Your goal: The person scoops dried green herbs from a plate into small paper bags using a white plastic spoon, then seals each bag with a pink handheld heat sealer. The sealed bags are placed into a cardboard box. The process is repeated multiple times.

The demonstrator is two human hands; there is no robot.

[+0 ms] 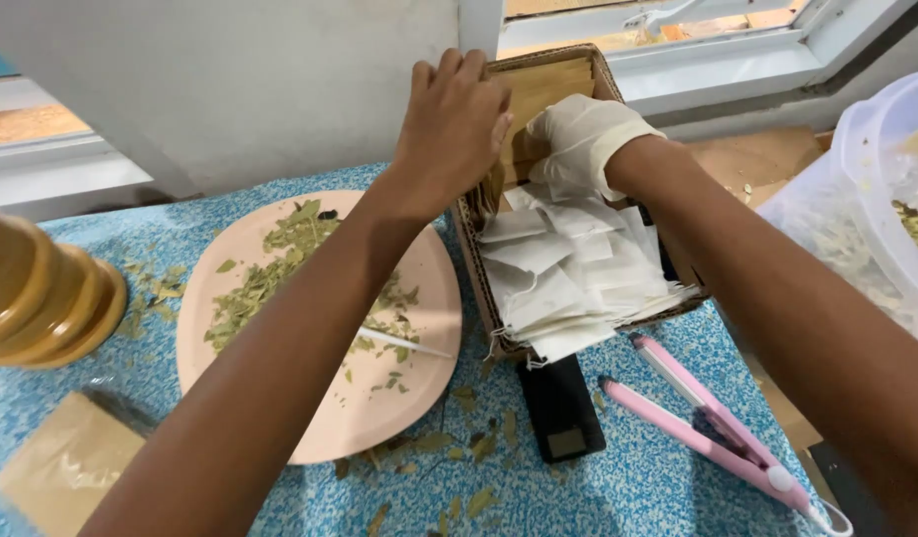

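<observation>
Low in the frame lie a pink hair straightener (pixel 713 428) and a small black scale (pixel 561 406); left of centre, a pink plate (pixel 419 288) of dried leaves. Beyond, at upper centre, the cardboard box (pixel 598 75) holds white sachets (pixel 568 264). The bare left hand (pixel 454 124), fingers loosely bent, steadies its rim, holding nothing; the gloved right hand (pixel 583 139) curls among the sachets—grip unclear. They seem mid-sorting; picking one out takes a careful pinch.

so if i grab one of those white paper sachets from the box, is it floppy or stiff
Probably floppy and very light: the white sachets look thin and flat, lying bent and overlapped in the cardboard box. Some overhang its front edge, so a nudge may spill them. The gloved right hand may grip thin paper less surely.
</observation>
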